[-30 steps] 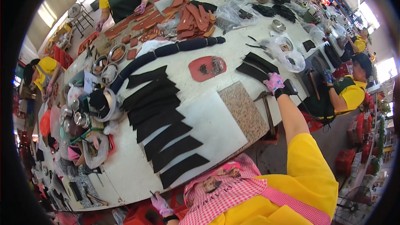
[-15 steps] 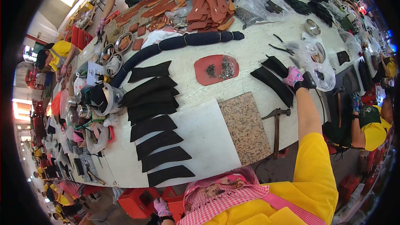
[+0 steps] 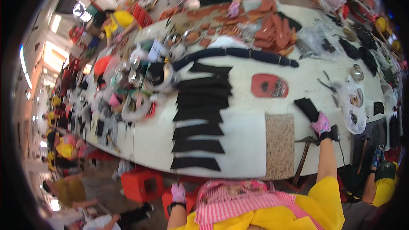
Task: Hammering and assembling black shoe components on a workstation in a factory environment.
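My right hand (image 3: pixel 320 123), in a pink glove, is closed on the near end of a black curved strip (image 3: pixel 306 108) at the right of the table. Whether one piece or several lie stacked there, I cannot tell. My left hand (image 3: pixel 179 193), also gloved in pink, is down off the table's front edge beside a red stool (image 3: pixel 142 185); its fingers are blurred. More black strips (image 3: pixel 197 146) lie in a column on a white sheet (image 3: pixel 243 136), the far ones overlapping. A hammer (image 3: pixel 303 157) lies just left of my right wrist, beside a speckled stone slab (image 3: pixel 279 145).
A red pad (image 3: pixel 269 86) holds small dark bits. Past it curves a long dark tied roll (image 3: pixel 238 53), with brown pieces (image 3: pixel 275 32) behind. Pliers (image 3: pixel 327 83) and a clear plastic bag (image 3: pixel 352 110) lie right; tubs and bags crowd the left. Co-workers stand around the table.
The view has swung, so the table sits farther right. My right hand has drawn the black strip nearer; two separate strips showed before, one shows now. My left hand stays off the table.
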`<action>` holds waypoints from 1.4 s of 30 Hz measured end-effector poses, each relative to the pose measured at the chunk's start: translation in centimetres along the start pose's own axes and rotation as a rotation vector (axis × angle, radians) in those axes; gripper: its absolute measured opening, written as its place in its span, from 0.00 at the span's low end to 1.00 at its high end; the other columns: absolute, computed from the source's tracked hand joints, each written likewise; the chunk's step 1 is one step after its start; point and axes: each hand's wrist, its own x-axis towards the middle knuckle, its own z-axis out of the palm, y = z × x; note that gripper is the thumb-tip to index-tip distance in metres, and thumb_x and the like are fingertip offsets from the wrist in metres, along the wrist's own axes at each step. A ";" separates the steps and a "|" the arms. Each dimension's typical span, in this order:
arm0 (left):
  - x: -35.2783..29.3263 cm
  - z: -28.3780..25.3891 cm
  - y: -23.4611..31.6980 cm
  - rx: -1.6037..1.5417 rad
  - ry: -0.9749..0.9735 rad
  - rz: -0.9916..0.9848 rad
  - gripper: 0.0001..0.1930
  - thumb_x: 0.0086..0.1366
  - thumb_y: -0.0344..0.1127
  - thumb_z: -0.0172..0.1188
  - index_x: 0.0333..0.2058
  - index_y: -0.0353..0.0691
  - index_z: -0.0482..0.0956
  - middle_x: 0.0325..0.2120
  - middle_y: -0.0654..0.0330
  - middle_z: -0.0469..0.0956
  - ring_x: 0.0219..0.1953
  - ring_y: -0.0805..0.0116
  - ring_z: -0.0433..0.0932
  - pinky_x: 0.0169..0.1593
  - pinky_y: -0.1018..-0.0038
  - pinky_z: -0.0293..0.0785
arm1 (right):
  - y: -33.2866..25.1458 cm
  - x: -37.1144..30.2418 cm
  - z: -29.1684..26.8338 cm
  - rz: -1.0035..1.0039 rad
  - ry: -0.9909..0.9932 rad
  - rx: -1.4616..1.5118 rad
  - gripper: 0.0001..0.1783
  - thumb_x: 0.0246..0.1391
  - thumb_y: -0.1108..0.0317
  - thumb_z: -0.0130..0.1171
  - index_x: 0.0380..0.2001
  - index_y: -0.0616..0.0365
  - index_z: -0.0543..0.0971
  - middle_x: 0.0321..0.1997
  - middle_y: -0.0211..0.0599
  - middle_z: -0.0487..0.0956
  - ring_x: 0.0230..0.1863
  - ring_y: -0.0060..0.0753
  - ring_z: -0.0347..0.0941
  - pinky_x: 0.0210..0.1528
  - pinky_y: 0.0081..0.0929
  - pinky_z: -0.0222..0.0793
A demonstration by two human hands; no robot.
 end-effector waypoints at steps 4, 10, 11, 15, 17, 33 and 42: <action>-1.6 -1.3 1.2 -0.169 0.188 0.063 0.16 0.58 0.41 0.50 0.33 0.32 0.74 0.33 0.41 0.72 0.39 0.43 0.71 0.42 0.56 0.67 | -3.4 -1.7 -3.1 -0.123 0.154 0.044 0.45 0.27 0.69 0.66 0.55 0.64 0.61 0.51 0.54 0.69 0.52 0.51 0.67 0.53 0.33 0.64; -0.6 3.3 -3.7 -0.331 0.170 -0.103 0.14 0.54 0.40 0.53 0.30 0.32 0.76 0.33 0.44 0.74 0.38 0.45 0.72 0.43 0.60 0.67 | -17.6 -9.8 -3.9 -0.602 0.042 0.218 0.43 0.23 0.68 0.67 0.51 0.62 0.64 0.46 0.52 0.71 0.47 0.53 0.70 0.50 0.36 0.67; -0.4 4.2 -4.5 -0.390 0.144 -0.140 0.14 0.54 0.39 0.53 0.30 0.32 0.76 0.34 0.44 0.73 0.38 0.46 0.72 0.43 0.60 0.67 | -19.5 -10.0 -3.1 -0.651 0.037 0.147 0.42 0.23 0.68 0.67 0.49 0.62 0.65 0.45 0.51 0.72 0.46 0.53 0.70 0.49 0.37 0.67; -0.4 6.6 -8.7 -0.494 0.209 -0.198 0.13 0.55 0.38 0.53 0.32 0.33 0.76 0.35 0.45 0.73 0.38 0.47 0.72 0.44 0.62 0.67 | -26.7 -9.8 -0.7 -0.718 -0.128 -0.020 0.38 0.25 0.67 0.67 0.47 0.61 0.67 0.44 0.51 0.71 0.45 0.53 0.70 0.47 0.37 0.68; -0.8 6.0 -7.4 -0.526 0.190 -0.199 0.13 0.55 0.38 0.53 0.32 0.33 0.76 0.35 0.45 0.73 0.39 0.47 0.72 0.44 0.62 0.67 | -26.8 -8.8 0.4 -0.693 -0.102 -0.043 0.38 0.26 0.67 0.67 0.47 0.61 0.66 0.44 0.50 0.71 0.45 0.52 0.70 0.48 0.37 0.68; 0.1 3.8 -9.0 -0.833 0.038 -0.393 0.06 0.58 0.31 0.50 0.27 0.36 0.75 0.10 0.66 0.66 0.09 0.76 0.63 0.13 0.77 0.57 | -24.1 -14.4 0.5 -0.754 -0.101 0.046 0.37 0.26 0.68 0.67 0.47 0.57 0.68 0.47 0.46 0.69 0.47 0.48 0.69 0.47 0.34 0.68; 3.5 0.4 -8.1 -0.629 0.080 -0.218 0.07 0.57 0.33 0.52 0.30 0.35 0.75 0.17 0.62 0.70 0.16 0.73 0.68 0.20 0.75 0.64 | -23.6 -16.7 0.6 -0.745 0.059 -0.072 0.38 0.25 0.67 0.69 0.46 0.59 0.67 0.47 0.46 0.69 0.50 0.50 0.64 0.53 0.37 0.62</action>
